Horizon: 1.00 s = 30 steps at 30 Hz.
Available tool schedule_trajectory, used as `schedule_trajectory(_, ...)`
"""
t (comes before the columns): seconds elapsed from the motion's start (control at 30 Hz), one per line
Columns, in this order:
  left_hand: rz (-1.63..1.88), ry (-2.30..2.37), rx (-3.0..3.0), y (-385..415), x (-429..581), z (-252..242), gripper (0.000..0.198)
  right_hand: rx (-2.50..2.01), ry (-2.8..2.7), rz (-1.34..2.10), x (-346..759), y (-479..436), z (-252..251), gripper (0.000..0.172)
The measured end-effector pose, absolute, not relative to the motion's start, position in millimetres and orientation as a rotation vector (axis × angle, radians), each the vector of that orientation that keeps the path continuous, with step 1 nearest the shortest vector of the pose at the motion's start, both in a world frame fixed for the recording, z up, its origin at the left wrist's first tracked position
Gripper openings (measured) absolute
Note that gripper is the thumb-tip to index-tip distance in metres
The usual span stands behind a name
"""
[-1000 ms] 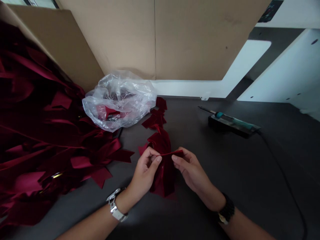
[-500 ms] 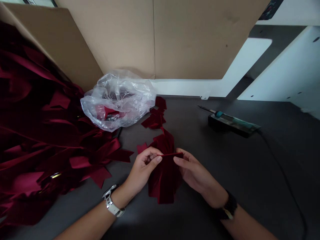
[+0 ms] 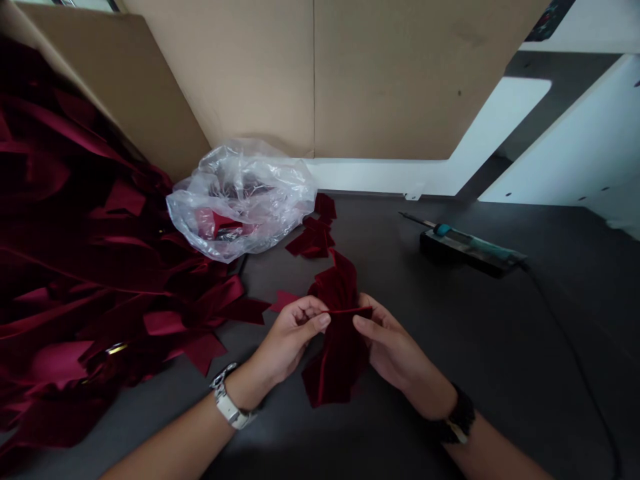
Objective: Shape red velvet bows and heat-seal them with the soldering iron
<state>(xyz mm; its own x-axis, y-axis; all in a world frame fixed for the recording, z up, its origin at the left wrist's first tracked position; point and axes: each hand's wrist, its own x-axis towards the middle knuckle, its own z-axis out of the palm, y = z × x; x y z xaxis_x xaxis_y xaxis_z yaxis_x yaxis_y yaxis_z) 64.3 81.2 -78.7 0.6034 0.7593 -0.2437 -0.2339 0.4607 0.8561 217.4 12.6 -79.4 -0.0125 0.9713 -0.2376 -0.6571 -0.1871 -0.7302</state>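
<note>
A dark red velvet ribbon [image 3: 340,353] hangs between my hands over the dark tabletop, folded along a thin horizontal edge. My left hand [image 3: 295,333] pinches the left end of that edge between thumb and fingers. On the other end, my right hand [image 3: 387,340] grips it the same way, thumb towards me. More of the velvet bunches up just beyond the fold, and its lower tails hang below my fingers. Several cut red scraps [image 3: 314,239] lie on the table behind it.
A large heap of red ribbon bows [image 3: 115,267] covers the left side. Behind stands a crumpled clear plastic bag [image 3: 240,200] with red pieces inside, against a cardboard box [image 3: 380,80]. On the right, a soldering-iron-like tool [image 3: 430,223] rests on a black holder, its cable [image 3: 570,340] running towards me.
The hanging tails of the ribbon have swung to the left and twisted slightly. Both hands keep their pinch on the folded edge; the whole view has shifted a little.
</note>
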Motion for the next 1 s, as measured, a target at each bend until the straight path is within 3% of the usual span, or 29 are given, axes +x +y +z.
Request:
schedule_trajectory(0.3,0.738,0.704,0.986,76.7,68.8,-88.0,0.037,-0.950,-0.606,1.467,213.1,14.0,-80.6,0.046)
schedule_trajectory(0.57,0.855,0.823,1.303,72.9,65.9,-90.3,0.020,-1.047,-0.810,1.245,210.3,14.1,-86.4,0.034)
schedule_trajectory(0.77,0.748,0.859,1.256,70.1,66.3,-89.1,0.035,-1.152,-0.957,1.064,209.2,14.4,-79.8,0.032)
schedule_trajectory(1.0,0.720,0.831,1.114,72.4,67.4,-90.9,0.037,-1.237,-1.014,0.940,205.5,12.5,-84.6,0.027)
